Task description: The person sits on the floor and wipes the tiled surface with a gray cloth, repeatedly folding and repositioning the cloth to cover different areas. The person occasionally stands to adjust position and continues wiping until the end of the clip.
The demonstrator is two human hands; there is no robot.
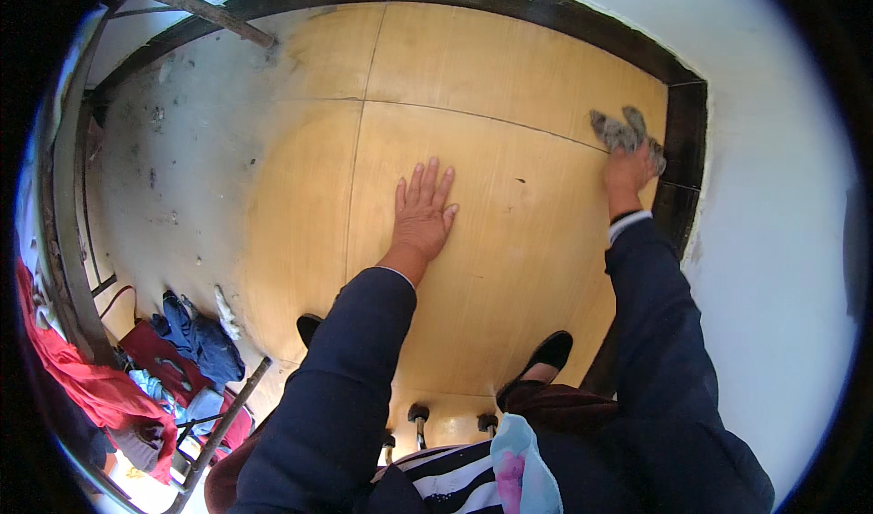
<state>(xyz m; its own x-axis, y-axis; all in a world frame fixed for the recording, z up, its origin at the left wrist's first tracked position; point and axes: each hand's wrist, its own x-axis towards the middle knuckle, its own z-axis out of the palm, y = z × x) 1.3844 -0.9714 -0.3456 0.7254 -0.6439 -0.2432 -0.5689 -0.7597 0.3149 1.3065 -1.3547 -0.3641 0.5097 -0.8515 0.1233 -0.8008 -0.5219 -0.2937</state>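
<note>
My left hand [424, 215] lies flat on the yellow wood-look tile floor [477, 255], palm down, fingers spread and holding nothing. At the right, my right hand [629, 170] grips a crumpled grey cloth [617, 132] against the floor. The cloth touches or nearly touches the dark skirting tile [684, 135] at the foot of the white wall. Part of the cloth is hidden under my fingers. Grey, dusty-looking floor [184, 159] with dark specks spreads at the left, and a small dark chip mark [520, 180] shows right of my left hand.
A metal frame [68, 241] runs along the left, with one leg [232, 23] at the back. Red fabric [82, 384] hangs over it. Dark blue cloth [204, 340] and other fabrics are heaped beneath. Black shoes [551, 352] and capped stool legs [418, 415] are near my body.
</note>
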